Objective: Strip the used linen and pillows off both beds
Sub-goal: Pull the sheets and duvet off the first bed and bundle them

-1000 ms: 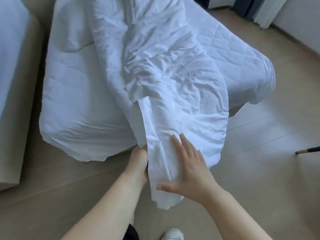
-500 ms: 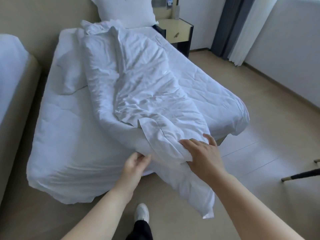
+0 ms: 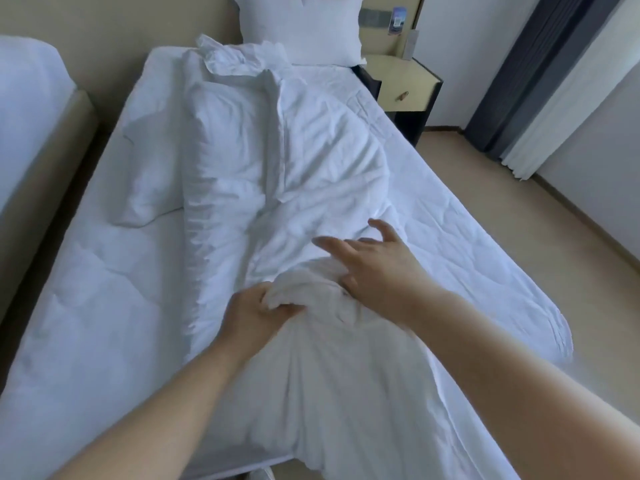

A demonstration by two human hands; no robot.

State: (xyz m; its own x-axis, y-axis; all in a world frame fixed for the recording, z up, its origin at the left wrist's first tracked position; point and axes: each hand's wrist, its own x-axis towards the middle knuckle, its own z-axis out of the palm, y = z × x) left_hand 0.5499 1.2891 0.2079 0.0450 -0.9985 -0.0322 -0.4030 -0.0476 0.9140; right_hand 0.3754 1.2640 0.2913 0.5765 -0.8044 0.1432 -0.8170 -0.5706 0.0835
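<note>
Our left hand (image 3: 256, 313) has its fingers (image 3: 277, 310) clamped on a wad of the crumpled linen (image 3: 277, 161), which lies in a long rumpled ridge down the middle of the bed (image 3: 478, 251), its near end spilling over the foot; our right hand (image 3: 377, 271) spreads over it with fingers apart, gripping nothing; a one-handed tug could, we judge, let the smooth cloth slip free, or drag the quilted topper (image 3: 86, 306) along with it; the hanging end could catch underfoot; the far end lies close to the plump pillow (image 3: 301, 29) and might pull it toward the hard-cornered nightstand (image 3: 405, 91); all the bedding is white, soft, creased and limp.
</note>
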